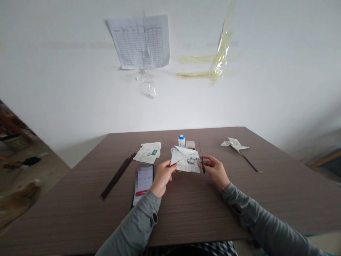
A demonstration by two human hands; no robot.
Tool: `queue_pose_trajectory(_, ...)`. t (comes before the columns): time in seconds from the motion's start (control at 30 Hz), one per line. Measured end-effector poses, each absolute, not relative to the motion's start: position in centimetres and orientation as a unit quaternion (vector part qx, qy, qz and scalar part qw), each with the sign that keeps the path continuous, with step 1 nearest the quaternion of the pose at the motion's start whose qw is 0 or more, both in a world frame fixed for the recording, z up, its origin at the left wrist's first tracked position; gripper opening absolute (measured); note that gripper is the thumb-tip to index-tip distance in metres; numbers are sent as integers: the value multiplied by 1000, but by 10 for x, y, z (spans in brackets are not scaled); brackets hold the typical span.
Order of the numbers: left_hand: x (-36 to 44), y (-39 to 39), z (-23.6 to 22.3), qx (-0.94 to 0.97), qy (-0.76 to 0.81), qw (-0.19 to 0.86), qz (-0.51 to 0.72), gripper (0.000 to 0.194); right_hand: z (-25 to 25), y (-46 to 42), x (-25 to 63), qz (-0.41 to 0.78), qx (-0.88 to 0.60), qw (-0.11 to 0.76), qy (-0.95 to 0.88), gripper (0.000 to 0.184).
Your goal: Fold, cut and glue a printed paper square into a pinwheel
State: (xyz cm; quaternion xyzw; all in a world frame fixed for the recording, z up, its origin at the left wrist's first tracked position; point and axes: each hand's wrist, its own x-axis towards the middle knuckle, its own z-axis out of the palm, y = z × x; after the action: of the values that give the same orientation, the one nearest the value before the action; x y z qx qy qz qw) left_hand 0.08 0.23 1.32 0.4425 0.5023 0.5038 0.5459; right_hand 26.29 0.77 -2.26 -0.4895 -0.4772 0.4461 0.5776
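Note:
My left hand (163, 177) pinches the near left corner of a printed newspaper sheet (186, 160), which is folded at its far and left corners. My right hand (214, 171) is shut on a pair of dark, slim scissors (201, 156), with the blades pointing away from me. The blades lie along the sheet's right edge. The scissor handles are mostly hidden by my fingers. Both hands are held just above the brown wood-grain table (202, 213).
On the table are a paper pinwheel on a dark stick (234, 144), a white bottle with a blue cap (181, 141), a small pale block (190, 144), stacked printed papers (149, 153), several dark sticks (117, 176) and a smartphone (142, 185). A printed grid sheet (140, 42) hangs on the wall behind.

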Motion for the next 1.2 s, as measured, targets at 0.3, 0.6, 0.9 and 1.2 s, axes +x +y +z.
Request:
queue_pose_trajectory(0.3,7,-5,10,389,475,572,544,36,-22,2,252,440,-471,608,-463,60)
queue_pose_trajectory(0.6,22,-14,3,413,475,594,501,40,-21,-4,237,417,-474,627,-456,69)
queue_pose_trajectory(0.9,19,-11,8,418,497,580,492,22,-17,-3,240,403,-484,622,-466,77)
queue_pose_trajectory(1.2,19,-13,9,402,501,558,525,22,-18,-6,236,375,-481,629,-482,66)
